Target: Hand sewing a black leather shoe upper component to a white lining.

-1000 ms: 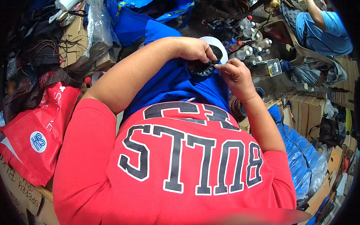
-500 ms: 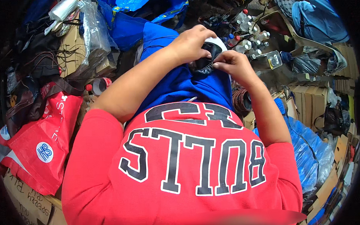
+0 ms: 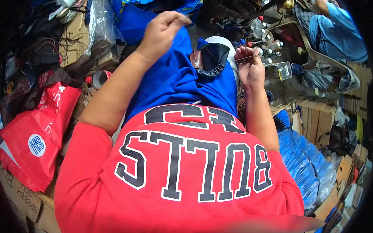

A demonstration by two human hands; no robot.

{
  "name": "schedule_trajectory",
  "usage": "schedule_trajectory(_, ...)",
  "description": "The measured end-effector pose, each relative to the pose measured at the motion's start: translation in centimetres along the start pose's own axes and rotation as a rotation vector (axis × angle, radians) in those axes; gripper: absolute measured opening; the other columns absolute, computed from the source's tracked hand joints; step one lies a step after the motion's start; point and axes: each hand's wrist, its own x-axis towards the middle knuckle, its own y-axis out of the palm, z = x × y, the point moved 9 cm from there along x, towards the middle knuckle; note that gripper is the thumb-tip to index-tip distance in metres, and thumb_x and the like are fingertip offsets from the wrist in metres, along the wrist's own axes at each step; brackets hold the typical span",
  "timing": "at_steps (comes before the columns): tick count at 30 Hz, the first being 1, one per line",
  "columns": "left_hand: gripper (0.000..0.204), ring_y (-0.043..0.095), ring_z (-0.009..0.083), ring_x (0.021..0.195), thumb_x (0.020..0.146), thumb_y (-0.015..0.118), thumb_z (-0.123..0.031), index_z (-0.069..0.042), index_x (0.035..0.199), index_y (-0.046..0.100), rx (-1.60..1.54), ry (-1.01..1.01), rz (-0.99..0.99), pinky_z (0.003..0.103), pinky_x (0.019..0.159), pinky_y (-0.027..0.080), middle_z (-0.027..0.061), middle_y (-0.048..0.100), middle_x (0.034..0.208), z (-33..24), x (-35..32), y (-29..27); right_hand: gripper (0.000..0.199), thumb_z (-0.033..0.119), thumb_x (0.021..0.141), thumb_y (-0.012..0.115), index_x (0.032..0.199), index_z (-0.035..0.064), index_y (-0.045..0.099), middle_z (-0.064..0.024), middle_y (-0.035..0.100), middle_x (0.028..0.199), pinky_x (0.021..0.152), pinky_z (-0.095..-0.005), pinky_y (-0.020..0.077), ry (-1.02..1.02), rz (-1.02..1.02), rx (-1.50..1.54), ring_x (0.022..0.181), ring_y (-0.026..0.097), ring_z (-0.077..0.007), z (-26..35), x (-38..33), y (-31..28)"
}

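Grey floor (image 3: pixel 283 93) beside cardboard boxes (image 3: pixel 318 117)

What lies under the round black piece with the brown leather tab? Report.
Blue cloth and a curved white band show around the black piece; whatever lies beneath is covered.

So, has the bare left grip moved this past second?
Yes: the left grip went leftward, away from the round black piece, and now overlaps the big blue plastic bag in view.

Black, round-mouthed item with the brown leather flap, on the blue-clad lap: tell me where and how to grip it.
The near rim of the black, round-mouthed item seems the best hold: come from the person's belly side, thumb inside, fingers outside. The mouth gapes toward the camera, while the brown leather flap covers the left edge.
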Motion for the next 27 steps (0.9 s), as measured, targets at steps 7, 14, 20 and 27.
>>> schedule_trajectory(7,0.044,0.034,0.0123,0.050,0.098,0.037,-0.037,-0.011,0.063,0.040,-1.361,-0.622,0.352,0.028,0.058,0.035,0.0002,0.033,0.055,2.7,-1.4,8.2,0.046,0.041,0.097,0.038,0.061,0.0130,0.035,0.0027,0.027,0.050,0.055,-0.0285,0.0291,0.296,0.281,0.227,0.045,0.024,-0.0112,-0.7,-2.8,2.6)
schedule_trajectory(14,0.036,0.065,0.0195,0.077,0.095,0.047,-0.039,-0.006,0.090,0.063,-0.283,-0.515,0.317,0.032,0.072,0.051,0.0069,0.067,0.089,4.9,0.5,0.5,0.038,0.040,0.093,0.050,0.088,0.0030,0.059,-0.0104,0.063,0.085,0.085,-0.0395,0.0457,0.335,0.190,-0.255,0.080,0.060,-0.0233,0.0,-3.5,-2.8)
schedule_trajectory(20,0.050,0.054,0.0296,0.104,0.070,0.070,-0.012,-0.013,0.120,0.058,0.739,0.096,0.068,0.035,0.093,0.042,0.0129,0.059,0.103,-2.3,0.0,-6.3,0.054,0.014,0.080,0.067,0.131,0.0067,0.048,-0.0008,0.054,0.087,0.070,-0.0232,0.0417,-0.008,0.270,-1.158,0.080,0.051,-0.0090,6.7,-1.6,-4.1)
schedule_trajectory(27,0.027,0.060,0.0300,0.087,0.073,0.072,-0.024,-0.005,0.091,0.065,0.539,0.139,0.727,0.037,0.077,0.049,0.0100,0.057,0.097,-2.1,-5.0,10.9,0.031,0.028,0.081,0.070,0.094,0.0008,0.061,0.0036,0.049,0.067,0.057,-0.0245,0.0368,0.077,0.676,-1.599,0.062,0.041,-0.0062,0.6,-0.6,9.9)
